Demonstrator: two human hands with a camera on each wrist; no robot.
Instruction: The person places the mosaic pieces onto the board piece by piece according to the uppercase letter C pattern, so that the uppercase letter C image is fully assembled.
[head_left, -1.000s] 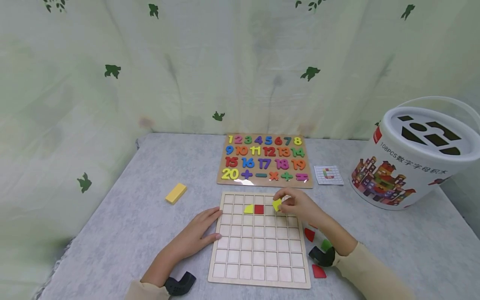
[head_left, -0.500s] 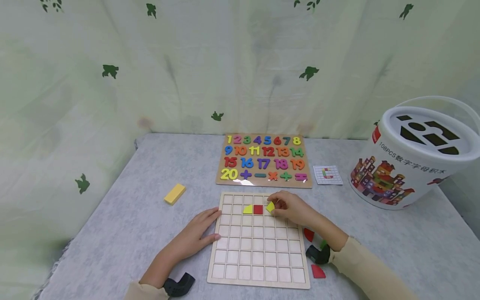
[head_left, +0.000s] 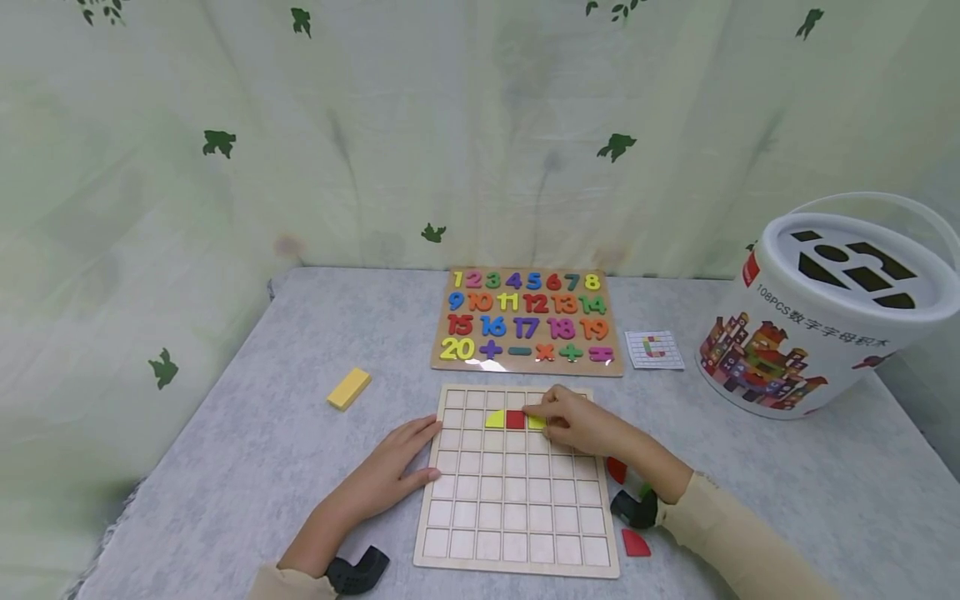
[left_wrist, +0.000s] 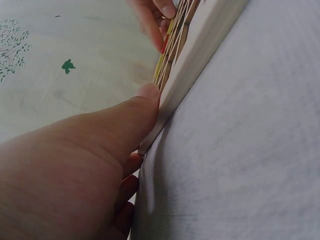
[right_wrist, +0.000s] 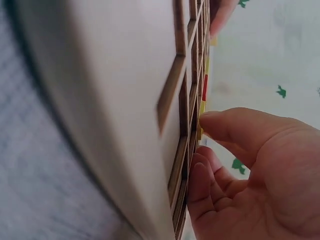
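Note:
A wooden grid board (head_left: 516, 488) lies on the table with a yellow quarter-circle piece (head_left: 494, 420) and a red square (head_left: 515, 419) side by side in its second row. Just right of the red square, my right hand (head_left: 581, 422) pinches another yellow quarter-circle (head_left: 536, 422) at its cell, partly covering it. The thumb (right_wrist: 215, 121) touches that piece in the right wrist view. Along the board's left edge rests my left hand (head_left: 392, 462), fingers extended, thumb (left_wrist: 145, 100) against the rim.
Behind the board is a number puzzle (head_left: 527, 323). A small pattern card (head_left: 654, 350) and a white bucket (head_left: 817, 325) stand to the right. Red pieces (head_left: 636, 543) and a partly hidden green one (head_left: 645, 490) lie by my right wrist. A yellow block (head_left: 349, 389) sits left.
My right hand has moved left and lowered the yellow quarter-circle to the cell beside the red square. My left hand has stayed at the board's edge.

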